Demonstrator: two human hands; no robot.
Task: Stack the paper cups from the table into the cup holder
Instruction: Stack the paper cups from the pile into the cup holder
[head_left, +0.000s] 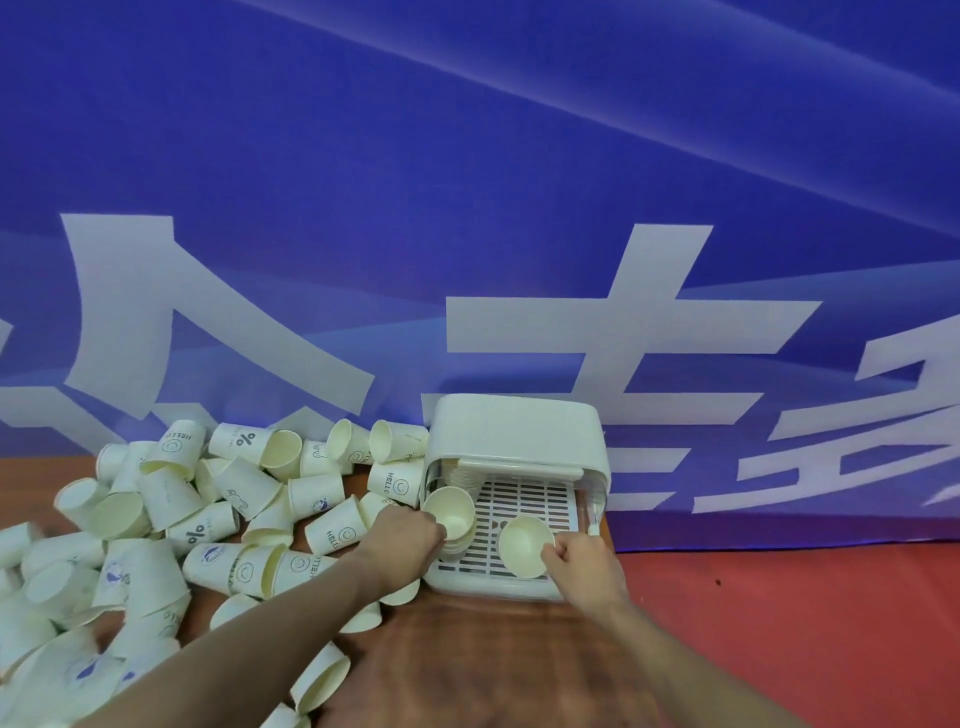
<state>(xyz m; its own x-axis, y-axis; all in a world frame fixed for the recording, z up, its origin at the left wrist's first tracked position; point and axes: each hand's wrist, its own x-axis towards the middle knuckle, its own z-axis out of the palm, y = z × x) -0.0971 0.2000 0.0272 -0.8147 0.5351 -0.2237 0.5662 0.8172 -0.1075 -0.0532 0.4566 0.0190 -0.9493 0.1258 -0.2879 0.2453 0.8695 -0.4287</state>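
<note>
A white cup holder (519, 431) with a slatted tray (530, 506) stands on the wooden table (493, 660), its front open toward me. My left hand (400, 545) grips a short stack of paper cups (451, 512) at the tray's left side. My right hand (584, 564) pinches the rim of a single paper cup (524, 545) standing on the tray's front right. Another stack of cups (465, 475) sits deep inside the holder at the left. A big heap of loose paper cups (197, 514) covers the table to the left.
A blue banner (467, 208) with large white characters hangs right behind the holder and the heap. Red floor or cloth (805, 597) lies to the right of the table. Bare wood shows in front of the holder, between my forearms.
</note>
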